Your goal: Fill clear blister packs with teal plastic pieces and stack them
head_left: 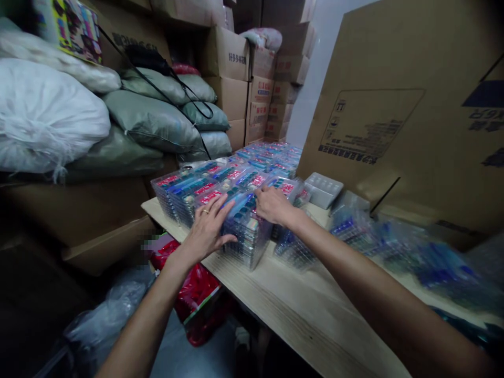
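Clear plastic packs with blue, teal and red contents form stacks on the wooden table. My left hand [208,228], wearing a ring, rests against the near stack [246,236], its fingers spread and thumb apart. Across the top of that stack, my right hand [273,205] has its fingers curled together at the pack's edge. What lies between those fingers is hidden. A blue strip [238,205] shows on the top pack between both hands. Left of my left hand stands another stack of the same packs [173,197].
More packs [268,155] cover the table's far end. Loose packs [444,268] and a grey tray [323,190] lie to the right, before a big cardboard box [366,68]. Stuffed sacks [151,121] are piled at left. Red packaging [195,289] sits below the table edge [271,310].
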Motion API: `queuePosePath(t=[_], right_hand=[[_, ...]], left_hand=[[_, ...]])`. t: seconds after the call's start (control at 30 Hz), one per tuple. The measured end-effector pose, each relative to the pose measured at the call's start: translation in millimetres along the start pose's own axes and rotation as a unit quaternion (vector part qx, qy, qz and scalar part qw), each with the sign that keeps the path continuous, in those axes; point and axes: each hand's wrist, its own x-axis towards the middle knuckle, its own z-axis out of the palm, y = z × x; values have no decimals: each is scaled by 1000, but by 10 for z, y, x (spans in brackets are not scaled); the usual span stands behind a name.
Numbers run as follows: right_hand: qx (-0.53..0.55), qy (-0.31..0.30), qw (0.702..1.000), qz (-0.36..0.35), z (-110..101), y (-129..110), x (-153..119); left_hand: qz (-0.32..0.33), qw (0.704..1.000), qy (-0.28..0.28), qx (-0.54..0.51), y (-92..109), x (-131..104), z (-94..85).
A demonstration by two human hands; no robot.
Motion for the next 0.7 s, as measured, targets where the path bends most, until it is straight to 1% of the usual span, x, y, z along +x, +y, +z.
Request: queuePosePath(t=[0.1,0.2,0.27,0.37,0.43,0.47,0.53,0.6,0.63,0.7], right_hand=[[12,0,1000,17,-1,-5,54],[28,2,999,40,17,-28,86],[42,-1,998,45,33,-44,97],[48,5,998,38,27,-67,76],[53,24,997,46,-17,-63,26],[59,42,995,62,-48,-46,-6],[85,87,986,114,-101,36,-77],[133,110,971,165,-99,174,-141],[168,104,963,182,-62,254,-167],[253,74,943,202,83,399,-202]], left_hand=[[18,999,-30,2,51,31,-58],[35,999,-40,13,128,2,-48],[37,999,-32,22,169,-31,-5],[19,999,-4,28,194,-72,53],[11,999,14,32,190,-93,59],[12,999,18,33,184,-104,50],[17,999,23,37,169,-125,11],[24,999,29,39,150,-130,-42],[30,998,30,39,140,-119,-69],[43,998,24,36,123,-64,-113]])
